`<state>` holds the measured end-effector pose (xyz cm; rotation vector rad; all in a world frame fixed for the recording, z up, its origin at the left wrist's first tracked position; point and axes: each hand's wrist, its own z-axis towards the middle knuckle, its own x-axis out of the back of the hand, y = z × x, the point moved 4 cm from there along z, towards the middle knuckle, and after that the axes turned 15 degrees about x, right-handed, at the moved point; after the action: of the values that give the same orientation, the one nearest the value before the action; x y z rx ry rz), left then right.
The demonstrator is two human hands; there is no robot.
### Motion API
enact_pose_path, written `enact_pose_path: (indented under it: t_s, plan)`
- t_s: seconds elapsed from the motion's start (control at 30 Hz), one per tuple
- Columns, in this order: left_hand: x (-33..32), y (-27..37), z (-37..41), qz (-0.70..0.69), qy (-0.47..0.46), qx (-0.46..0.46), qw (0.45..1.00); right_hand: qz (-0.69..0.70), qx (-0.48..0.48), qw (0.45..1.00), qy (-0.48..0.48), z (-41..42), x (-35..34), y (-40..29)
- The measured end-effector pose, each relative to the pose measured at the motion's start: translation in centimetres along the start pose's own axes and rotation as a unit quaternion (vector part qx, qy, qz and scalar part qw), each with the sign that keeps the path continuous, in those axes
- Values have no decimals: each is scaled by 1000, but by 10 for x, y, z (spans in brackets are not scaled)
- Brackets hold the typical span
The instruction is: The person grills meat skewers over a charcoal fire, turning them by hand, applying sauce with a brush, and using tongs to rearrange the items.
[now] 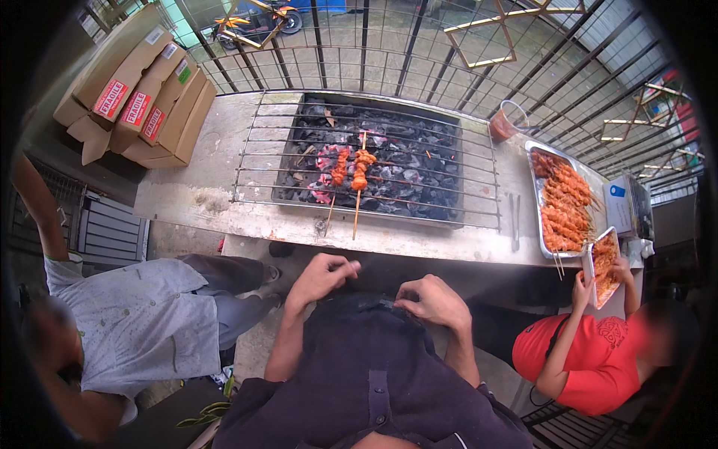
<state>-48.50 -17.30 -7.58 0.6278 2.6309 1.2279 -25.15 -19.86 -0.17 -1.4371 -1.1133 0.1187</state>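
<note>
Two meat skewers, one on the left (pixel 339 168) and one on the right (pixel 363 170), lie on a wire grill grate (pixel 477 168) over a metal trough of partly glowing charcoal (pixel 415 174). Their stick ends point towards me. My left hand (pixel 325 275) hovers below the counter's front edge with the fingers bent and nothing seen in them. Near my shirt front is my right hand (pixel 435 300), its thumb and forefinger curled close together; whether it holds anything small cannot be told. Metal tongs (pixel 515 221) lie on the counter, right of the grate.
A large tray of raw skewers (pixel 533 185) lies at the right. A person in red (pixel 583 359) holds a smaller tray (pixel 588 269). Another person (pixel 146 320) stands left. Cardboard boxes (pixel 190 123) and a plastic cup of red sauce (pixel 501 132) stand on the counter before a metal fence.
</note>
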Motion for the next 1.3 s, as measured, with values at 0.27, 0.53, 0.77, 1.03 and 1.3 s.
enact_pose_path:
  t_s: [0.27, 0.53, 0.77, 1.03, 1.3]
  plan:
    - [-8, 22, 2, -133, 0, -70, 989, -13, 8, 1000, 25, 0, -3, -2]
    - [-16, 21, 9, -210, -8, -78, 975, -16, 3, 1000, 23, 4, -6, -5]
    - [-28, 19, 15, -350, -72, -52, 932, -30, 33, 999, 26, 9, -15, -4]
    - [-29, 23, 16, -353, -29, -90, 931, -32, 38, 998, 29, 9, -14, -6]
    - [-22, 28, 11, -247, 159, -148, 944, -27, 30, 999, 20, 9, -12, -5]
